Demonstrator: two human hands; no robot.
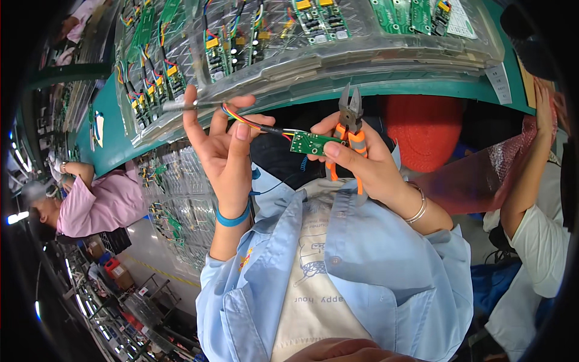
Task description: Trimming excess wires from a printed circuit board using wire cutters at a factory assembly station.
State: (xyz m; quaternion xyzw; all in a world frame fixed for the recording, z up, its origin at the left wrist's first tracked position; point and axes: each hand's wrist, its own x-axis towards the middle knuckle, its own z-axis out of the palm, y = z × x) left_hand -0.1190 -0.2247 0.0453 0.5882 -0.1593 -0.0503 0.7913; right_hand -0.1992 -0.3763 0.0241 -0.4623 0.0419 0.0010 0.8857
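Circuit board (pixel 307 143), crosswise — wires (pixel 244 119) leftward, other end apparently under right hand (pixel 377 168).

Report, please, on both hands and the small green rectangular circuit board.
Right hand: gripping circuit board and orange-handled metal pliers. Left hand: open, at multicoloured wire lead. Clear plastic tray beyond; nothing visibly blocking the circuit board.

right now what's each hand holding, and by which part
Right hand: green circuit board by its right end, plus orange-handled pliers by the handles. Left hand: touching the cable, grip unclear.
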